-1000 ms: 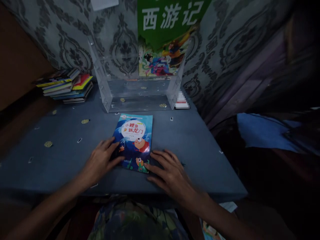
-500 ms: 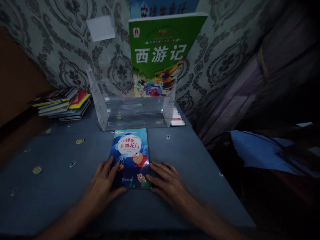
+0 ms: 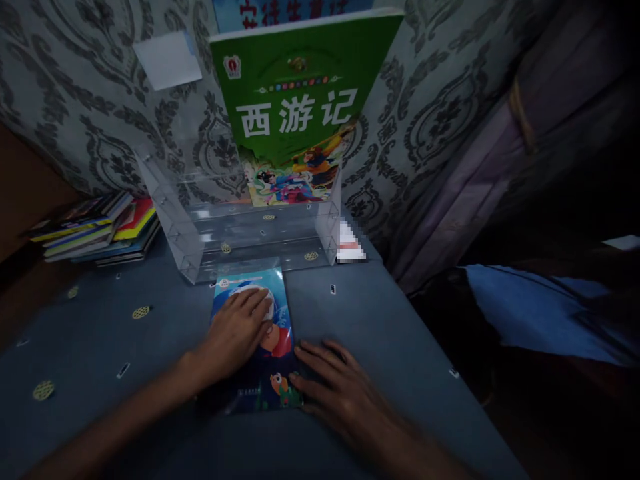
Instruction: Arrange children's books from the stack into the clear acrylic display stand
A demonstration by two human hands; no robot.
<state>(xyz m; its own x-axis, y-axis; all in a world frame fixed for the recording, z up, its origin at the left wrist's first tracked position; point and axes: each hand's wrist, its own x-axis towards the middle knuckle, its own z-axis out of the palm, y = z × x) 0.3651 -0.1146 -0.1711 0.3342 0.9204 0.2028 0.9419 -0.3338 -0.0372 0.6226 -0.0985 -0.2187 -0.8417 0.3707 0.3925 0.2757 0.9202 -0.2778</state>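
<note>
A blue children's book (image 3: pixel 277 343) with cartoon fish on its cover lies flat on the table in front of the clear stand. My left hand (image 3: pixel 239 328) rests across the upper middle of the cover, fingers stretched out, hiding most of the title. At the book's lower right edge is my right hand (image 3: pixel 334 380), its fingers extended and the tips touching the edge. Behind the book stands a clear acrylic book rack (image 3: pixel 190 257). A green book (image 3: pixel 295 80) leans upright in it, with the top of a blue book (image 3: pixel 295 12) showing behind.
A stack of books (image 3: pixel 100 230) sits at the table's back left. White paper (image 3: pixel 167 60) is on the patterned wall (image 3: pixel 420 127). A partly blurred white item (image 3: pixel 350 243) stands beside the rack. Right of the table edge (image 3: pixel 425 317) are a tied curtain (image 3: pixel 465 140) and blue cloth (image 3: pixel 525 307).
My left hand has moved from the book's left edge up onto its cover. My right hand stays at the right edge. The view has shifted slightly.
</note>
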